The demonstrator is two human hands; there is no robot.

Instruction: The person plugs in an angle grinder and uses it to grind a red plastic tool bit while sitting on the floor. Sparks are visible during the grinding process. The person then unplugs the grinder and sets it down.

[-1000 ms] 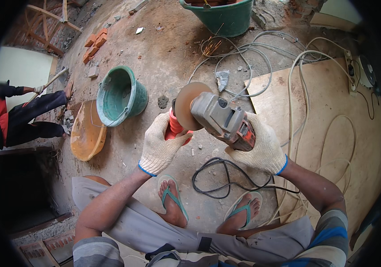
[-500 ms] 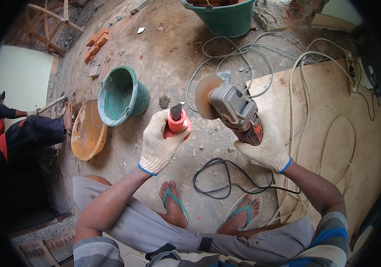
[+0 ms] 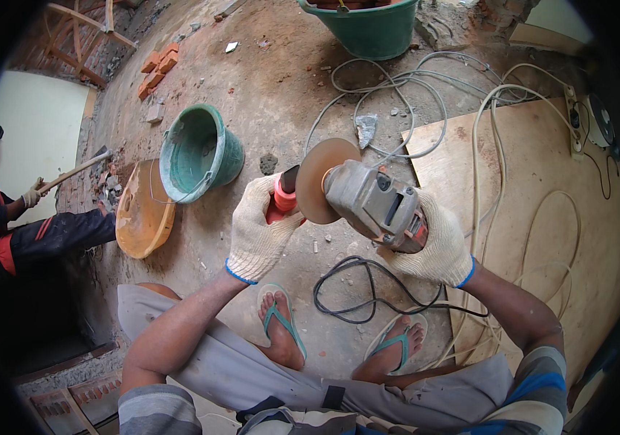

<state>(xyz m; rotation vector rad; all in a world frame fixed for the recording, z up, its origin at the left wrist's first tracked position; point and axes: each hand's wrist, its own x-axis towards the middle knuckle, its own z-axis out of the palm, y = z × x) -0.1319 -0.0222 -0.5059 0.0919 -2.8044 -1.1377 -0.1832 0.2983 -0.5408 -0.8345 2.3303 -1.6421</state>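
Head | grinder (image 3: 364, 199) — scuffed grey, brown disc (image 3: 315, 183) | right fingers (image 3: 431, 214) curled around it | left fingers (image 3: 258, 193) gripping red handle (image 3: 279, 202)

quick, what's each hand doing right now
Left hand: closed, holding a red-handled tool.
Right hand: closed, holding an angle grinder.

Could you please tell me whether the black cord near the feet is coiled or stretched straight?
Loosely coiled: the black cord lies in overlapping loops on the floor.
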